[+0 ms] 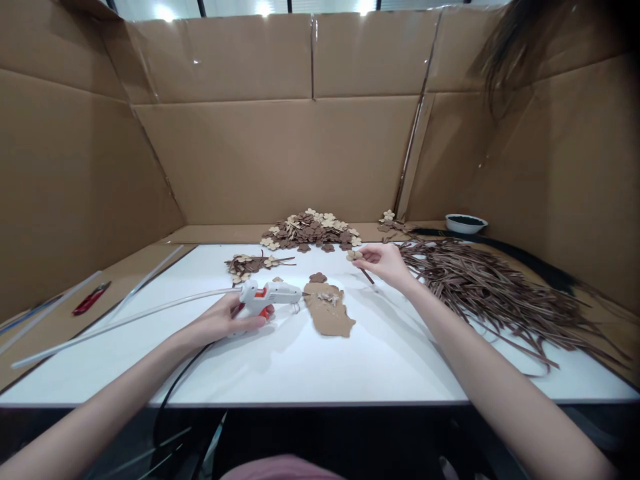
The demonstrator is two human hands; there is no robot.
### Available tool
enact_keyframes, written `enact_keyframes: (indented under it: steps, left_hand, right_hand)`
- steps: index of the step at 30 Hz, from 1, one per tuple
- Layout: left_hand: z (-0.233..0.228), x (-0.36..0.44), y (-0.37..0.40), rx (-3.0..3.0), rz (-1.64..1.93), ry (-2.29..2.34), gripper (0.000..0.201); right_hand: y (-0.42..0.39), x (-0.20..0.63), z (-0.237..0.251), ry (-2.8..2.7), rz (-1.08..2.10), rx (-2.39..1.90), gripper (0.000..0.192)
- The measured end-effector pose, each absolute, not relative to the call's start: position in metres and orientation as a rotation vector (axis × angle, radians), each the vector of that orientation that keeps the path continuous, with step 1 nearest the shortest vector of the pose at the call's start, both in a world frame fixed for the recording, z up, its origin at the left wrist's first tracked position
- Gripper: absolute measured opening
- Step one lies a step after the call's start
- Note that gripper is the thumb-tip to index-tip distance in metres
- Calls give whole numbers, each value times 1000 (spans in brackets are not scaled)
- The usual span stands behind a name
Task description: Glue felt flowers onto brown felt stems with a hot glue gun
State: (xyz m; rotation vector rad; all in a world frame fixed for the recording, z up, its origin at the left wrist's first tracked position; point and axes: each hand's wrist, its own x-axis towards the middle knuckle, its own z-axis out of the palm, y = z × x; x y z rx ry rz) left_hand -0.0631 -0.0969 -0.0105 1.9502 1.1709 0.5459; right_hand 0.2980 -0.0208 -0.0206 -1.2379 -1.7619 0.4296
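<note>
My left hand (pixel 225 319) is wrapped round the handle of a white and orange hot glue gun (pixel 273 295), with a long glue stick (pixel 135 317) sticking out of its back. The gun's nozzle reaches the left edge of a torn piece of brown cardboard (pixel 329 317) that has glue blobs on it. Behind the cardboard's top edge lies a brown flower cutout (pixel 318 277). My right hand (pixel 384 261) pinches a tan flower cutout (pixel 354 255) above the table; a thin brown strip (pixel 367 275) hangs below it.
A mound of brown and tan flower cutouts (pixel 313 230) sits at the back, and flowers on strips (pixel 250 265) lie at left. Loose brown strips (pixel 480 287) spread at right near a white bowl (pixel 466 223). A red cutter (pixel 92 298) lies left. Cardboard walls (pixel 270 160) surround the table.
</note>
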Motion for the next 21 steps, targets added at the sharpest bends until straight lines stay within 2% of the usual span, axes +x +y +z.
enact_keyframes:
  steps: [10,15,21]
  left_hand:
    - [-11,-99,-87,1897,549,1252,51]
    - [-1,-100,-73,1945,627,1271,51]
    - [-1,-74,-40,2123,556,1219,44]
  right_hand:
    - [-22,297,-19,-1766,458,-1215,25]
    - [-21,297,-22,-1782,442,-1194,25]
    - [-20,296,-23,-1778,461,-1220,27]
